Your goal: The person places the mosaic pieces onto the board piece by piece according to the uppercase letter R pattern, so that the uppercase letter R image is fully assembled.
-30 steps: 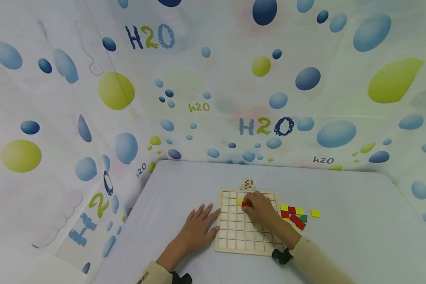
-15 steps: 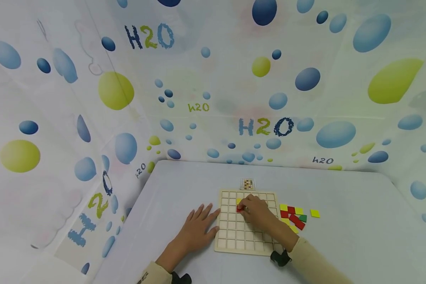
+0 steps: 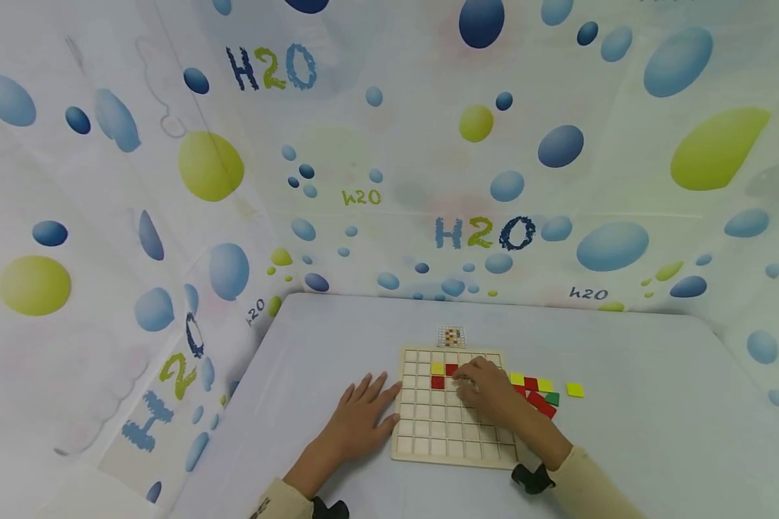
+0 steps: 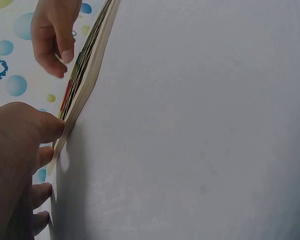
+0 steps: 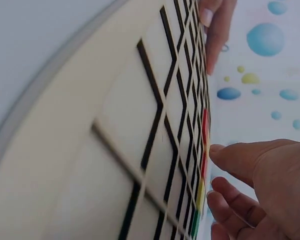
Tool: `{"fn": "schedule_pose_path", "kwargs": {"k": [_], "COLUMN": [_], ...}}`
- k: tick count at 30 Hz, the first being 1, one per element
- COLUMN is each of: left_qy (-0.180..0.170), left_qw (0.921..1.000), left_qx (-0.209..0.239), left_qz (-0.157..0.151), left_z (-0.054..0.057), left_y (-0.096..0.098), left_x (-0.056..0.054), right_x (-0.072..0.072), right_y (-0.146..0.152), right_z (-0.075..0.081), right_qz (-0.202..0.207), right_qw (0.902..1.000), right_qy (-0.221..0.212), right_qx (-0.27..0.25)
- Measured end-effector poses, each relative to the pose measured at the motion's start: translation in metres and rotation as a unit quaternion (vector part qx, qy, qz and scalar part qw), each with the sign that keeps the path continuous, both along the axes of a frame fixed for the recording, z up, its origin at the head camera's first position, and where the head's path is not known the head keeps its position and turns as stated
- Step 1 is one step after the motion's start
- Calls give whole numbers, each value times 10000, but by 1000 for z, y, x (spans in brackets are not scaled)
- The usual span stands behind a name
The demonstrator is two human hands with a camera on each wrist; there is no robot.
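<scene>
A wooden grid board (image 3: 422, 450) lies on the table. On it sit a yellow tile (image 3: 438, 368) and two red tiles, the lower one (image 3: 438, 382) just below the yellow and the other (image 3: 451, 369) beside it. My right hand (image 3: 490, 393) is over the board's right half, fingertips close to the upper red tile. Its thumb and fingers are apart in the right wrist view, with nothing seen between them. A green tile (image 5: 195, 224) also shows on the board there. My left hand (image 3: 358, 417) rests with fingers spread, its thumb touching the board's left edge.
Right of the board lie several loose tiles: a green one (image 3: 552, 398), a red one (image 3: 542, 405), and a yellow one (image 3: 575, 390) set apart. A small printed pattern card (image 3: 451, 336) is behind the board. A patterned backdrop (image 3: 389, 130) rises beyond the table.
My right hand has let go of the lower red tile, which now lies in a cell under the yellow tile, and has shifted right. The left hand stays put.
</scene>
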State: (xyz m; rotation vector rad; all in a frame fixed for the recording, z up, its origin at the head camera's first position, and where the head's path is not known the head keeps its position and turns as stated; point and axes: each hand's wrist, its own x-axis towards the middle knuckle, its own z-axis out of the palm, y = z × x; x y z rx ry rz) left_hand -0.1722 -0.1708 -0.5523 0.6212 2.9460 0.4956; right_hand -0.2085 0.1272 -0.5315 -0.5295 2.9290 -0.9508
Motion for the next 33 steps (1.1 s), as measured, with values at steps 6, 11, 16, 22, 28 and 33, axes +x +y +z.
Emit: {"fn": "schedule_pose_path", "kwargs": {"k": [6, 11, 16, 22, 28, 33], "left_qy": [33, 15, -10, 35, 44, 41], "left_qw": [10000, 10000, 9999, 9999, 9999, 10000], "left_qx": [-59, 50, 130, 130, 86, 47], "left_qz": [45, 37, -1, -43, -62, -55], "left_z": [2, 3, 3, 2, -1, -3], "left_y": [-3, -3, -1, 1, 1, 0], "left_x": [1, 1, 1, 0, -2, -4], "right_x": [-5, -13, -20, -28, -35, -37], "right_y": [33, 65, 88, 99, 104, 101], "right_z": [12, 16, 15, 5, -4, -9], "right_qz": [-408, -716, -1020, -1070, -1035, -882], "right_qw": [9985, 9955, 9867, 9851, 9886, 9919], "right_qy": [-327, -384, -874, -1017, -914, -807], "right_qx": [137, 496, 915, 881, 594, 436]}}
